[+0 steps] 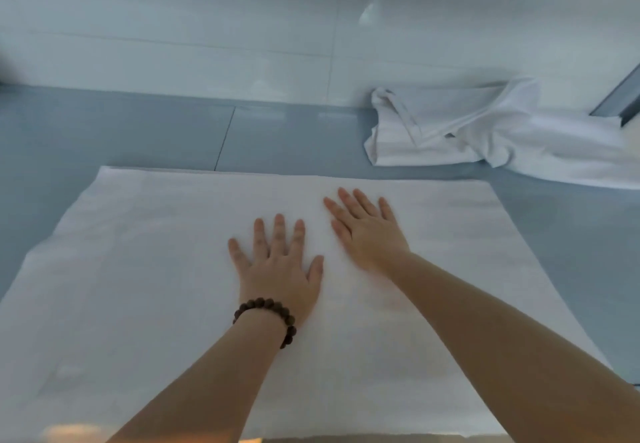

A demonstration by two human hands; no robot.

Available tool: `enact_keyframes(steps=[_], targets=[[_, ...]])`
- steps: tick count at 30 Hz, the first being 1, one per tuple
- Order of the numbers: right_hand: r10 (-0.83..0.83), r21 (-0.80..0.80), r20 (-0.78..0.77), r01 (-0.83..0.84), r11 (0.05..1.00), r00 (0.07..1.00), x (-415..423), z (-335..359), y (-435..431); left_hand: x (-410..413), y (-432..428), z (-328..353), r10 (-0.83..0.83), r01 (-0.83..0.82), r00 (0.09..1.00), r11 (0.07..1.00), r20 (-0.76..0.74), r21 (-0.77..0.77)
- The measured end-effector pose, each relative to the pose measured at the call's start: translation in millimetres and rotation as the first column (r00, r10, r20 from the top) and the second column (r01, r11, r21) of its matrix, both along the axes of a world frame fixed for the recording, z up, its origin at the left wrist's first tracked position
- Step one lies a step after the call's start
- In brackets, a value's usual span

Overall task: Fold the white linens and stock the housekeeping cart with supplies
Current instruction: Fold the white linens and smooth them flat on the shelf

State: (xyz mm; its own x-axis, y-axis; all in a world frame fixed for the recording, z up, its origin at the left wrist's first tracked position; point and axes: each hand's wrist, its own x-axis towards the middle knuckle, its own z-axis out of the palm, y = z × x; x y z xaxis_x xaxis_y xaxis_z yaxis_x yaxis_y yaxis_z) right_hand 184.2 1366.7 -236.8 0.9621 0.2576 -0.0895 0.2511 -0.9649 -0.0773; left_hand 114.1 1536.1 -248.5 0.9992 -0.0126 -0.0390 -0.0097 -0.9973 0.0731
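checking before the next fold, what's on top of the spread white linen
Both hands lie flat on the spread white linen: left hand near its middle, right hand farther away. Nothing else shows on it; the cloth beneath them is covered.

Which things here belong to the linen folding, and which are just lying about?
In the job: spread white linen; left hand and right hand, both flat on it; crumpled white linen at the back right.
Just there: bead bracelet on the left wrist; grey metal bar at the far right.
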Motion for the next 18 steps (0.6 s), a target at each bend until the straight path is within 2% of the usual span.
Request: enact_keyframes(steps=[6, 10, 12, 16, 18], targets=[[-0.338, -0.040, -0.043, 0.336, 0.941, 0.940, 8, 3, -129, 2, -1, -4, 0.025, -0.025, 1.000, 1.000, 0.010, 0.015], [-0.486, -0.066, -0.065, 0.482, 0.873, 0.871, 4, 9, -159, 2, -1, -4, 0.030, -0.031, 0.999, 0.999, 0.023, 0.027], [-0.440, -0.046, -0.067, 0.438, 0.898, 0.896, 5, 14, -144, 2, -1, -4, 0.030, -0.030, 0.999, 0.999, 0.017, 0.027], [-0.173, -0.003, -0.072, 0.174, 0.985, 0.982, -5, 7, -109, 2, -1, -3, 0.029, -0.030, 0.999, 0.999, 0.012, 0.030], [-0.203, -0.017, -0.053, 0.202, 0.979, 0.978, -7, 4, -126, 0, -1, -1, 0.031, -0.031, 1.000, 0.999, 0.000, 0.039]])
